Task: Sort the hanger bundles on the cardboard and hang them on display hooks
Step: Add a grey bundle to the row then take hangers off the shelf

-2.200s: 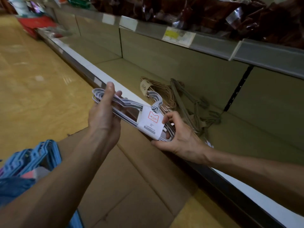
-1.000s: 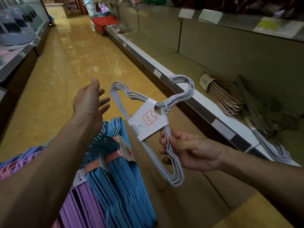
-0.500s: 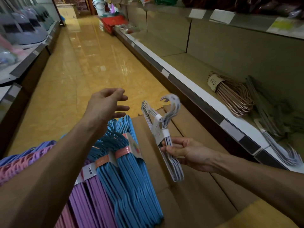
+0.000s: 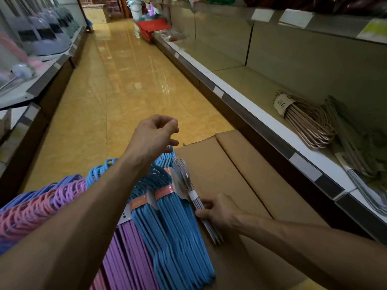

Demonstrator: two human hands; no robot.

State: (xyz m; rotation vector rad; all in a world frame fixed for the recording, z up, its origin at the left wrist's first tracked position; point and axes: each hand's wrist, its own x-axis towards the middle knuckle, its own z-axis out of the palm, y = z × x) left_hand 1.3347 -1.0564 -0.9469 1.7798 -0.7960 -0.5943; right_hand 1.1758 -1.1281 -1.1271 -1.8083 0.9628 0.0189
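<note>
A shop aisle with a glossy yellow floor (image 4: 117, 84) runs ahead of me, with flattened cardboard (image 4: 226, 176) laid beside the low shelf (image 4: 240, 84). My right hand (image 4: 219, 212) pinches the grey hanger bundle (image 4: 194, 200), standing it on edge against the blue hanger bundles (image 4: 176, 222). My left hand (image 4: 156, 136) hovers above, fingers loosely curled, holding nothing. I judge the thin bundle could tip flat or slide off the blue stack when I release it, since only my pinch props it.

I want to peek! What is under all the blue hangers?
The blue hanger bundles lie on brown cardboard, which shows beside them. Purple hanger bundles sit alongside. Whatever lies directly beneath the blue ones is covered, so it cannot be seen.
</note>
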